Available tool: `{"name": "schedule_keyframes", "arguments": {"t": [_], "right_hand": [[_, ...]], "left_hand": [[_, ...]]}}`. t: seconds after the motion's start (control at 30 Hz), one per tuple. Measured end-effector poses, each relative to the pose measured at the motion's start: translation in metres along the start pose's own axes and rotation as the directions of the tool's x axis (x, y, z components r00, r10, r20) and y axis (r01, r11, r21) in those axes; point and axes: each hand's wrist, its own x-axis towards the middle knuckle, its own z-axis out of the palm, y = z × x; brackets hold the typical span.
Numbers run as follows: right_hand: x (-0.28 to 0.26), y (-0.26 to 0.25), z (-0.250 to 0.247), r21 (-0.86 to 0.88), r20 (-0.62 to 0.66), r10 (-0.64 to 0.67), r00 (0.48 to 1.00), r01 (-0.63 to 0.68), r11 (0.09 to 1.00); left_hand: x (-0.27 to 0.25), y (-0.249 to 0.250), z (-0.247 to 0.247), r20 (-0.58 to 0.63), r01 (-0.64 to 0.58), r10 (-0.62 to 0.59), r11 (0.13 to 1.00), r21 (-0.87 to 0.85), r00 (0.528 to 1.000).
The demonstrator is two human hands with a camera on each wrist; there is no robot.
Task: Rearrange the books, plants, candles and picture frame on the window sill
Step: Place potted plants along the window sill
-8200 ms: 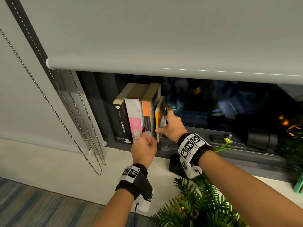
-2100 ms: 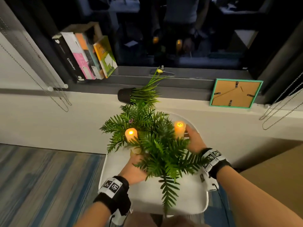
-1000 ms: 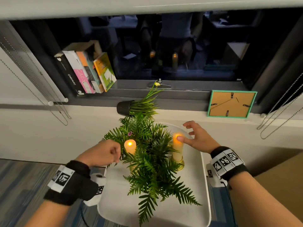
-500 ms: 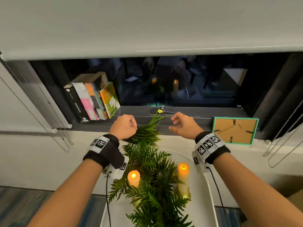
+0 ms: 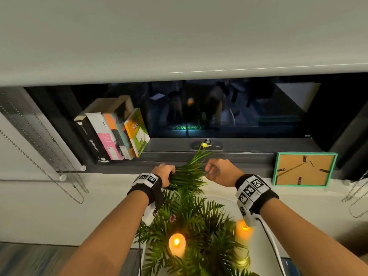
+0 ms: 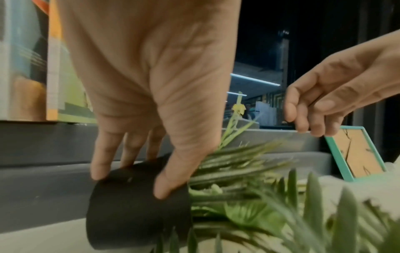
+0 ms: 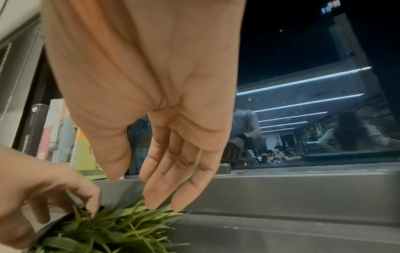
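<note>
A small plant with thin leaves (image 5: pixel 187 176) and a yellow flower (image 5: pixel 204 145) lies on its side on the window sill (image 5: pixel 239 176), its black pot (image 6: pixel 138 205) pointing left. My left hand (image 5: pixel 166 172) grips the pot, thumb in front and fingers behind (image 6: pixel 129 179). My right hand (image 5: pixel 212 171) is over the leaves, its straight fingertips (image 7: pixel 164 200) touching them. Several books (image 5: pixel 111 134) lean at the sill's left end. A teal picture frame (image 5: pixel 304 169) stands back-out at the right. Two lit candles (image 5: pixel 176 245) (image 5: pixel 244 230) flank a fern (image 5: pixel 195 222) below.
The fern and candles stand on a white tray-like surface (image 5: pixel 264 248) just below the sill, close under my forearms. Blind chains (image 5: pixel 49 156) hang at the left and others (image 5: pixel 356 196) at the right. A roller blind (image 5: pixel 179 36) covers the upper window.
Both hands left the candles and rose to the sill. Since half a second ago the left hand has closed round the toppled plant's pot and the right has dropped onto its leaves.
</note>
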Motion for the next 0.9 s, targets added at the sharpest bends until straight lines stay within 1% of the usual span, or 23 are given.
{"name": "schedule_keyframes", "arguments": {"t": [0.07,0.13,0.23,0.33,0.4,0.5,0.6,0.7,0.77,0.87,0.9], "right_hand": [[0.001,0.005,0.001,0.004,-0.006,0.003,1.000,-0.003,1.000],[-0.001,0.008,0.001,-0.002,-0.022,0.005,1.000,-0.005,1.000],[-0.004,0.012,0.002,-0.016,-0.036,0.010,0.999,-0.011,1.000],[-0.008,0.015,0.000,-0.005,-0.044,0.016,0.999,-0.016,1.000],[-0.011,0.016,-0.005,-0.011,-0.060,0.013,0.998,-0.014,1.000],[-0.015,0.019,-0.013,-0.018,-0.076,0.002,0.997,-0.004,1.000],[-0.018,0.021,-0.021,-0.004,-0.102,-0.011,0.995,0.011,1.000],[-0.021,0.022,-0.028,0.040,-0.124,-0.018,0.992,0.023,0.999],[-0.021,0.022,-0.030,0.072,-0.130,-0.015,0.991,0.025,0.997],[-0.019,0.019,-0.029,0.083,-0.136,-0.008,0.991,0.020,0.996],[-0.018,0.018,-0.029,0.090,-0.137,-0.005,0.991,0.017,0.996]], "left_hand": [[0.005,-0.002,0.002,-0.020,-0.040,0.041,0.999,0.025,0.999],[0.006,-0.001,-0.001,-0.012,-0.072,0.073,0.994,0.079,0.997],[0.007,-0.004,-0.003,-0.019,-0.068,0.073,0.981,0.182,0.997],[0.002,-0.010,-0.006,-0.032,-0.041,0.047,0.982,0.187,0.998],[-0.001,-0.017,-0.009,-0.041,0.005,0.001,0.991,0.135,0.999],[-0.010,-0.024,-0.014,-0.073,0.077,-0.076,0.997,0.014,0.994],[-0.019,-0.025,-0.018,-0.116,0.098,-0.109,0.990,-0.098,0.987],[-0.024,-0.021,-0.027,-0.188,0.041,-0.084,0.974,-0.223,0.979],[-0.024,-0.015,-0.036,-0.268,-0.045,-0.038,0.954,-0.296,0.963],[-0.024,0.005,-0.051,-0.379,-0.163,0.025,0.927,-0.337,0.925],[-0.022,0.013,-0.054,-0.393,-0.183,0.035,0.920,-0.346,0.919]]}}
